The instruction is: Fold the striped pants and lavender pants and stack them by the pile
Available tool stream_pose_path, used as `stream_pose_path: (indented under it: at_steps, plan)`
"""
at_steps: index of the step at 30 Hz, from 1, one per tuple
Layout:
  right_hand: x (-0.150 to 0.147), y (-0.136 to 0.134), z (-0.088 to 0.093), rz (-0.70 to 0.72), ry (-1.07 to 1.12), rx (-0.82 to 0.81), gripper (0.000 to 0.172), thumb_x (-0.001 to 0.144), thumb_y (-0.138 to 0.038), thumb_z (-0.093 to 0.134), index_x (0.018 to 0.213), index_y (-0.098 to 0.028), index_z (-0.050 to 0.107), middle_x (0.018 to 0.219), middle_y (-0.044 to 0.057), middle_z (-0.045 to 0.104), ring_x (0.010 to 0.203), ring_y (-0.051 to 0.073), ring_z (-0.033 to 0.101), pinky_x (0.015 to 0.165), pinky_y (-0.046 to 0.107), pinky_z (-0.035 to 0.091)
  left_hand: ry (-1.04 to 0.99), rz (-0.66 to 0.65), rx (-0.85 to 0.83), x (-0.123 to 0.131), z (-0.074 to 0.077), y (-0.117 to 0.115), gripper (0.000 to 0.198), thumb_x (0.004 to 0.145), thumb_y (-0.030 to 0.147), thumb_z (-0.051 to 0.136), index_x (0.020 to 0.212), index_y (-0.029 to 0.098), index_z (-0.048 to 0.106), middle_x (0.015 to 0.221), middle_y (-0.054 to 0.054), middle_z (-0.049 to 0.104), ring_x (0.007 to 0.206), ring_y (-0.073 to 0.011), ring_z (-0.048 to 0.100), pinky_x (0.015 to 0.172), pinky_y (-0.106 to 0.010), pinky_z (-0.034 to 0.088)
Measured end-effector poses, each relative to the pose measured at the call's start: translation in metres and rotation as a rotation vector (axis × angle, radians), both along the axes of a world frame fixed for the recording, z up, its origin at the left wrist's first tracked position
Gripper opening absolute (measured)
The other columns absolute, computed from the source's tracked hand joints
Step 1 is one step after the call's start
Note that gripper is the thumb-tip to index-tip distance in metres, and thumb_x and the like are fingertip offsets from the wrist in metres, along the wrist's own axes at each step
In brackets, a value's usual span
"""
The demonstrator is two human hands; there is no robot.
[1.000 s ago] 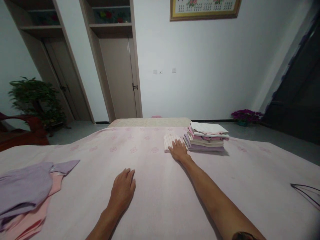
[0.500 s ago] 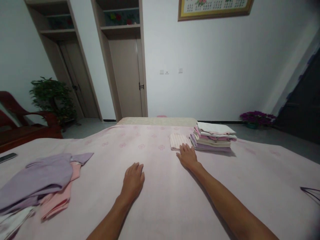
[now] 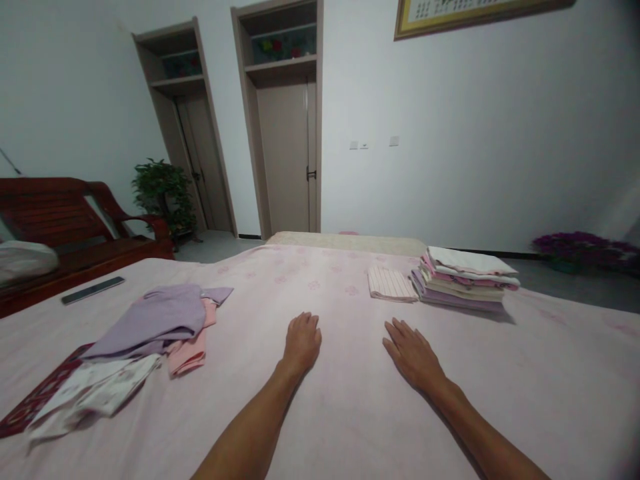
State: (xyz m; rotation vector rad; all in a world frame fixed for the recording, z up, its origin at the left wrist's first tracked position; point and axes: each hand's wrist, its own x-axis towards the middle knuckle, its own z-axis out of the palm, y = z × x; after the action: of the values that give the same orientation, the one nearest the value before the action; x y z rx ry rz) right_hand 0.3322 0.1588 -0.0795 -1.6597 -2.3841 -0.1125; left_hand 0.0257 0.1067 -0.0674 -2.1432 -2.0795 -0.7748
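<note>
My left hand (image 3: 303,341) rests palm down on the pink bed sheet (image 3: 345,393), fingers slightly bent and nothing seen in them. To its right, my right hand (image 3: 413,353) lies open with the fingers spread. Just beyond it is a small folded striped cloth (image 3: 393,285), cream with reddish lines. Beside that cloth stands a stack of folded clothes (image 3: 465,280), white on top and purple at the bottom. Over on the left, a purple garment (image 3: 155,320) lies loosely across a pink one (image 3: 189,353), near a crumpled white patterned garment (image 3: 100,387).
A phone (image 3: 93,291) lies at the sheet's left side, and a dark red patterned cloth (image 3: 45,393) is near it. Past the left edge stand a wooden bench (image 3: 55,213) and a leafy plant (image 3: 163,193). Purple flowers (image 3: 580,248) stand at the far right.
My right hand has come away from the striped cloth, back toward me, and its fingers are spread. The view has turned left, showing more of the bench and the loose clothes.
</note>
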Motion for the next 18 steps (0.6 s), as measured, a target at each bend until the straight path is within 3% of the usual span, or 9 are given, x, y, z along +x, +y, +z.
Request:
stream_pose_path:
  at_steps: [4,7,11,14,18]
  plan:
    - [-0.001,0.000,0.002,-0.006,0.013,0.028,0.057,0.100,-0.045,0.030,0.147,-0.018,0.049,0.156,0.009,0.042,0.147,0.026,0.033,0.120,0.048,0.022,-0.025,0.010,0.012,-0.005,-0.001,0.000,0.041,0.093,0.019,0.047,0.131,0.012,0.060,0.134,-0.015,0.062,0.129,-0.0242,0.054,0.115,-0.039,0.035]
    - [-0.001,-0.002,0.003,-0.007,0.011,0.047,0.056,0.099,-0.043,0.031,0.146,-0.018,0.050,0.155,0.009,0.044,0.146,0.026,0.035,0.120,0.047,0.024,-0.046,0.055,0.037,-0.027,0.005,-0.006,0.044,0.091,0.016,0.047,0.133,0.013,0.059,0.130,-0.011,0.065,0.121,-0.0194,0.059,0.109,-0.032,0.041]
    - [-0.002,-0.001,0.002,-0.005,0.013,0.065,0.057,0.099,-0.044,0.031,0.144,-0.018,0.052,0.154,0.010,0.045,0.145,0.027,0.037,0.119,0.048,0.025,-0.038,0.204,0.102,-0.091,0.026,-0.028,0.045,0.089,0.013,0.044,0.131,0.015,0.060,0.131,-0.014,0.064,0.128,-0.0268,0.054,0.112,-0.046,0.036]
    - [-0.002,0.000,0.001,0.000,0.030,0.073,0.056,0.098,-0.043,0.032,0.144,-0.018,0.052,0.154,0.010,0.046,0.145,0.028,0.037,0.119,0.049,0.025,0.123,0.422,0.142,-0.152,0.045,-0.054,0.044,0.089,0.018,0.047,0.131,0.015,0.060,0.137,-0.016,0.059,0.136,-0.0331,0.043,0.113,-0.051,0.030]
    - [-0.001,0.001,-0.001,-0.005,0.062,0.073,0.055,0.096,-0.043,0.035,0.143,-0.018,0.053,0.153,0.011,0.046,0.145,0.028,0.037,0.119,0.051,0.025,0.315,0.734,-0.059,-0.218,0.059,-0.086,0.046,0.087,0.030,0.051,0.128,0.011,0.059,0.140,-0.023,0.053,0.137,-0.0417,0.037,0.105,-0.058,0.031]
